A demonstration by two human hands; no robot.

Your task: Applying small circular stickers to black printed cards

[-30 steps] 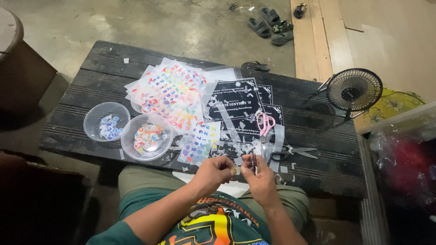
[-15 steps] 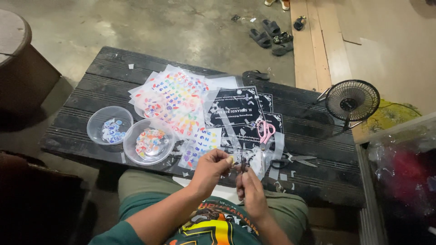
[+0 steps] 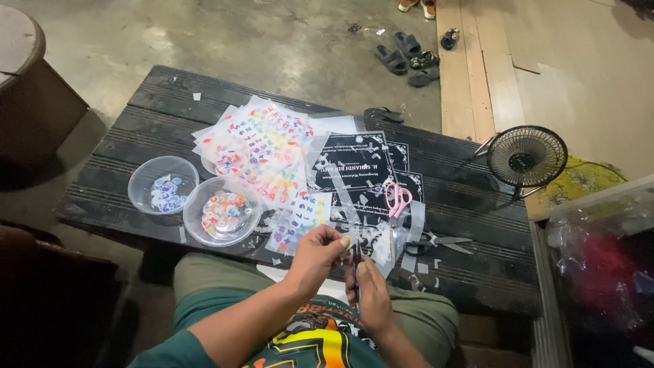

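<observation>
**A:** Which surface bears the work?

**B:** A low black slatted table (image 3: pixel 170 102), seen from above, with the seated person's knees at its near edge. The largest spread on it is a fan of clear sticker sheets (image 3: pixel 262 153) printed with coloured letters and numerals, lying left of centre; black printed cards (image 3: pixel 351 163) lie just right of them.

**A:** And the smaller items?

**B:** Two clear round bowls (image 3: pixel 221 211) sit side by side at the near left, each holding cut pieces. A small black desk fan (image 3: pixel 526 158) stands at the far right corner. Pink-handled scissors (image 3: pixel 397 199) rest on the cards; dark scissors (image 3: pixel 436 241) lie just beyond the right hand, blades pointing right.

**A:** Where is the piece being worked?

**B:** Between the two hands, at the near table edge. The left hand (image 3: pixel 315 257) is pinched narrow on a small clear sticker scrap (image 3: pixel 349 247); the right hand (image 3: pixel 370 293), below and slightly right, is closed about a thin dark tool (image 3: pixel 355 272) whose long axis runs near-vertical, tip up toward the scrap. What kind of tool it is cannot be told.

**A:** Which hand is nearer the bowls?

**B:** The left; nothing stands between it and them.
</observation>
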